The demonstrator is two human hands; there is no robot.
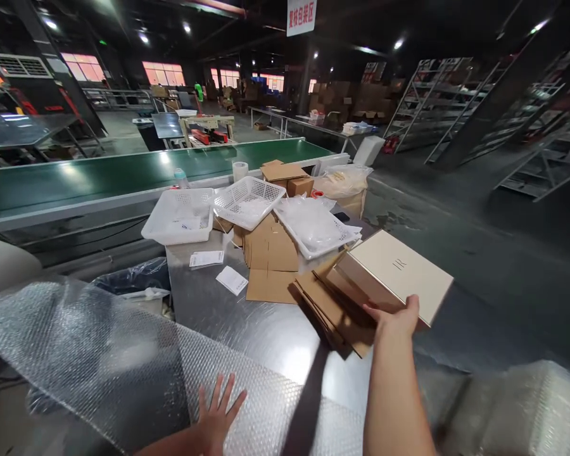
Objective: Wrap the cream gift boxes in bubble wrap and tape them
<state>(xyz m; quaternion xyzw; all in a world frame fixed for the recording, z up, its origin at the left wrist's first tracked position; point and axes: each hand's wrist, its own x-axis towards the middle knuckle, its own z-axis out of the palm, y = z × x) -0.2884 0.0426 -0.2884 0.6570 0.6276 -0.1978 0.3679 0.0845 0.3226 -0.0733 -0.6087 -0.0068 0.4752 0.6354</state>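
To our left, bubble wrap [123, 342] already lies spread over part of the desk [199, 297], our left hand [213, 419] over it, fingers wide. Beyond the flat cardboard [313, 297], the box [394, 269], so far unwrapped, is gripped in our right hand's [395, 321] fingers.

Green conveyor [123, 174], hanging sign [301, 17], shelving [425, 88]

Cream-topped box [394, 269], brown cardboard [272, 250], dimpled clear bubble wrap [123, 342], green conveyor belt [123, 170], white baskets [159, 221]
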